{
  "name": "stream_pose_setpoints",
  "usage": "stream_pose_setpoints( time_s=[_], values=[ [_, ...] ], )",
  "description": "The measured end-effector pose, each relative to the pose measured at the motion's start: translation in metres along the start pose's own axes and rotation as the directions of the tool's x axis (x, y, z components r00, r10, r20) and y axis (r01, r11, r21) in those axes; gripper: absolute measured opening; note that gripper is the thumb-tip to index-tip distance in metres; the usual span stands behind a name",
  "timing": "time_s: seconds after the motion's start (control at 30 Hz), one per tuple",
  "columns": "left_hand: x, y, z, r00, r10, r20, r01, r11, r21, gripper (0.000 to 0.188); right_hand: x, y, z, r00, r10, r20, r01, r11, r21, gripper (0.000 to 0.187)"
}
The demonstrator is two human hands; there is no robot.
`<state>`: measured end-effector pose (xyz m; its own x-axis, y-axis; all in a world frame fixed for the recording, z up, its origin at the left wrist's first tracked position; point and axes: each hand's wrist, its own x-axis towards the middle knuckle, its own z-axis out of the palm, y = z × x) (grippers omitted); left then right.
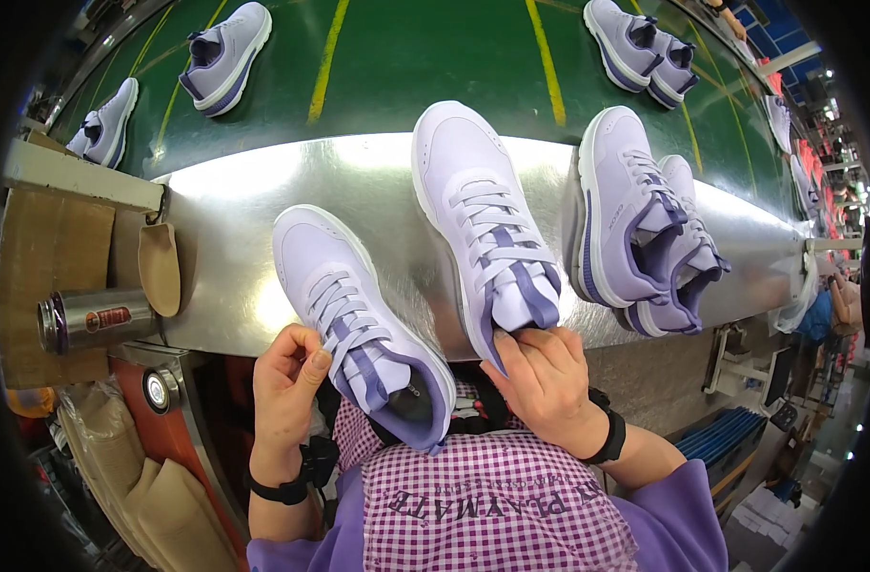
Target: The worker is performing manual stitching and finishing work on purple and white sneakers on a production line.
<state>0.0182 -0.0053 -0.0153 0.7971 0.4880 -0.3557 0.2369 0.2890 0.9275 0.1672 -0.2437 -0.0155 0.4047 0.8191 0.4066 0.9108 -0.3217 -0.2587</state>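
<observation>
Two lavender sneakers lie in front of me at the near edge of a metal counter, toes pointing away. Beside the laces of the left sneaker (325,253), my left hand (290,381) is closed, thumb and forefinger pinched together; what is between them, if anything, I cannot make out. The left sneaker's heel overhangs the edge toward my apron, its dark insole showing. My right hand (546,389) grips the right sneaker (459,153) at its heel collar, some fingers hidden inside the opening. Both sneakers have pale laces and purple linings.
Another pair of lavender sneakers (611,143) stands to the right on the metal counter (230,229). Beyond runs a green conveyor belt (435,57) with yellow lines, carrying more sneakers (227,57). At left are a metal flask (97,319) and a hanging tan insole-shaped piece (160,270).
</observation>
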Motion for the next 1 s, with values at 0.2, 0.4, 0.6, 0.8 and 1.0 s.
stream_pose_setpoints(
  time_s=[0.2,0.4,0.6,0.8,1.0],
  values=[
    [-0.004,-0.001,-0.001,0.999,-0.003,-0.037,0.003,1.000,0.022,0.020,-0.006,-0.001,0.004,0.999,-0.013,-0.042,0.014,1.000,0.002,0.049],
    [-0.006,0.006,0.007,0.996,0.056,-0.070,-0.048,0.992,0.117,0.009,-0.005,0.003,0.000,1.000,-0.010,0.007,0.010,0.999,0.035,0.053],
    [-0.002,0.003,0.008,0.995,-0.021,0.093,0.008,0.990,0.138,0.010,0.027,-0.018,-0.023,0.991,-0.128,-0.036,0.132,0.973,0.188,0.045],
    [-0.006,0.002,0.010,0.997,-0.016,0.069,0.007,0.992,0.126,0.013,0.031,-0.052,-0.005,0.840,-0.311,0.444,0.140,0.916,0.377,0.057],
    [-0.008,0.002,0.002,0.972,-0.105,0.211,0.146,0.971,-0.189,0.020,0.025,-0.059,0.009,0.751,-0.380,0.539,0.239,0.918,0.315,0.048]
  ],
)
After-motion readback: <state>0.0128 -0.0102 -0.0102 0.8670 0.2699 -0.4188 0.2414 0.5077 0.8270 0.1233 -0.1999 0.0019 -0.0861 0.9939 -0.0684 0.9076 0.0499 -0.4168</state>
